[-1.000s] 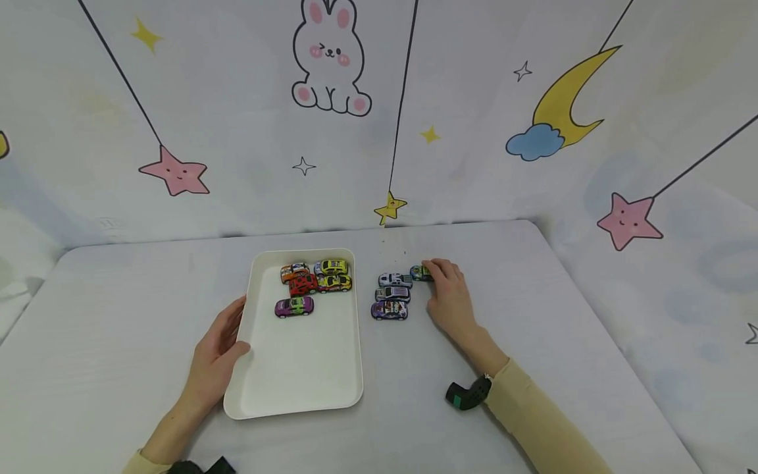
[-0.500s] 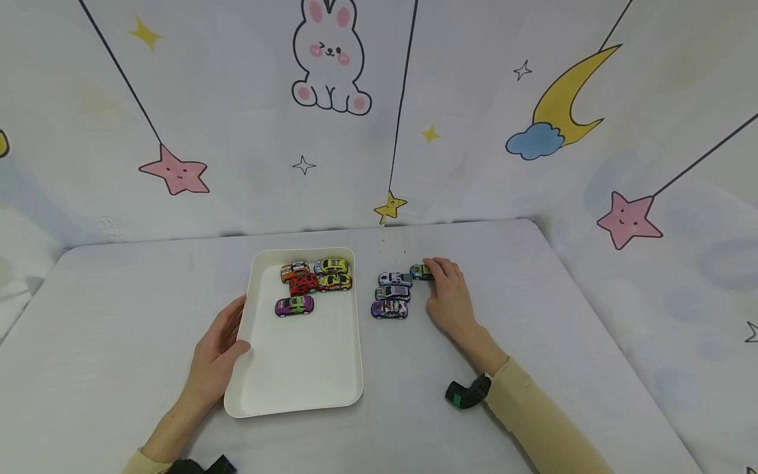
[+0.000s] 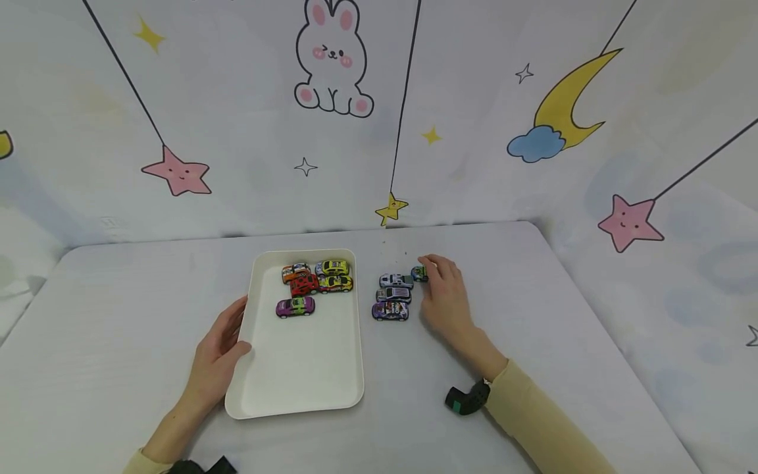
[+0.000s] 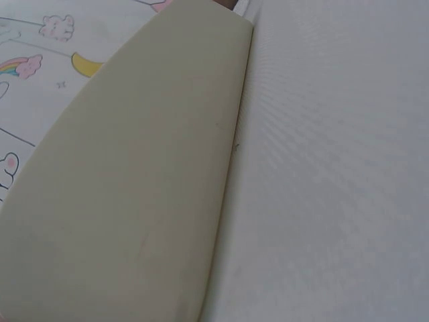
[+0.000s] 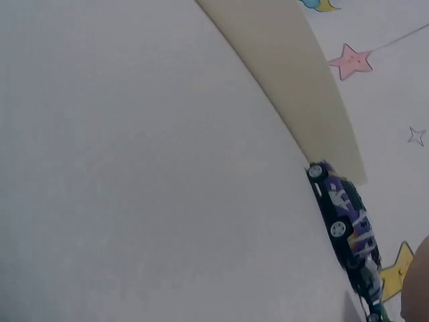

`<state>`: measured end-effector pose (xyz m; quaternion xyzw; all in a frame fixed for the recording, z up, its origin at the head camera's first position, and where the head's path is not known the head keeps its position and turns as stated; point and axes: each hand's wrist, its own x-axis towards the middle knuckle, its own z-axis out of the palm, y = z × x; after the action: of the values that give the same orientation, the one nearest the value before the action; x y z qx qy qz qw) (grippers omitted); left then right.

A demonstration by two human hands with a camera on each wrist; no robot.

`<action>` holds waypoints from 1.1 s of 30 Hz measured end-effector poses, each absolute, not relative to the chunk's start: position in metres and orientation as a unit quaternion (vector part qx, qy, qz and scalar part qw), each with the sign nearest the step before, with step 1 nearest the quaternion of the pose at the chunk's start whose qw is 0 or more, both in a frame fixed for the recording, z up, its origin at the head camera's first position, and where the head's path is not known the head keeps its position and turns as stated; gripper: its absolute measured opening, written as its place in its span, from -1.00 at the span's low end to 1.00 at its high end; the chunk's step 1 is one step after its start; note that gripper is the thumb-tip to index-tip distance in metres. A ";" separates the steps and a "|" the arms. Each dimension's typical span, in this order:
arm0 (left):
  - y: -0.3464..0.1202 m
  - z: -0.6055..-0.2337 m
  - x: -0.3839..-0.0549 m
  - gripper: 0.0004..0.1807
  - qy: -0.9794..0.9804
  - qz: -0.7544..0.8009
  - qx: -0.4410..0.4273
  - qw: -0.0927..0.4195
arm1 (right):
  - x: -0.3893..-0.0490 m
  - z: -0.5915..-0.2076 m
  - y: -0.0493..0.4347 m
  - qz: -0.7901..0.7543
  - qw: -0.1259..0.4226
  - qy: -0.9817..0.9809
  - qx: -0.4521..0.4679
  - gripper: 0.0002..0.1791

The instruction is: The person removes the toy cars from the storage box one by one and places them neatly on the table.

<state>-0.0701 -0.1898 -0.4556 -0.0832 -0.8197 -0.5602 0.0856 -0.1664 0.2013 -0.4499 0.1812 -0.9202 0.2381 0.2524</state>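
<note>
My left hand [image 3: 216, 362] holds the left side of a white tray [image 3: 296, 375], its thumb over the rim and its other fingers partly hidden beyond the wall. In the left wrist view the tray's outer wall [image 4: 147, 168] fills the left half. On the table to the right of the tray, my right hand [image 3: 447, 296] grips a small green and blue toy car [image 3: 418, 274], partly hidden by the fingers. Beside that car stand three others in a column: a white one [image 3: 396, 281], a silver one [image 3: 393, 295] and a purple one [image 3: 390, 311].
Several toy cars sit in the tray's far half, among them a red one [image 3: 304, 284] and a purple and green one [image 3: 295, 307]. A white cloth covers the table [image 3: 148, 316]. Behind it hangs a printed white backdrop [image 3: 249, 131].
My right hand has shifted slightly left and covers more of the green and blue car, which stays about where it was. My left hand and the tray have not moved.
</note>
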 end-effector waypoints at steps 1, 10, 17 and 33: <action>-0.190 -0.456 -0.070 -0.23 -0.820 -0.560 -0.084 0.086 | -0.165 -0.447 0.198 0.239 0.259 -0.917 0.189 -0.44; -0.191 -0.456 -0.070 -0.23 -0.822 -0.555 -0.084 0.090 | -0.153 -0.426 0.156 0.249 0.259 -0.899 0.251 -0.60; -0.191 -0.456 -0.069 -0.23 -0.825 -0.552 -0.082 0.090 | -0.146 -0.417 0.121 0.253 0.203 -0.893 0.311 -0.60; -0.190 -0.456 -0.068 -0.23 -0.814 -0.567 -0.090 0.092 | -0.163 -0.412 0.081 0.110 0.055 -0.936 0.329 -0.44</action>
<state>-0.0679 -0.1899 -0.4557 -0.0899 -0.8136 -0.5671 0.0918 -0.1625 0.0814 -0.4116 0.3290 -0.9363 0.1100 0.0546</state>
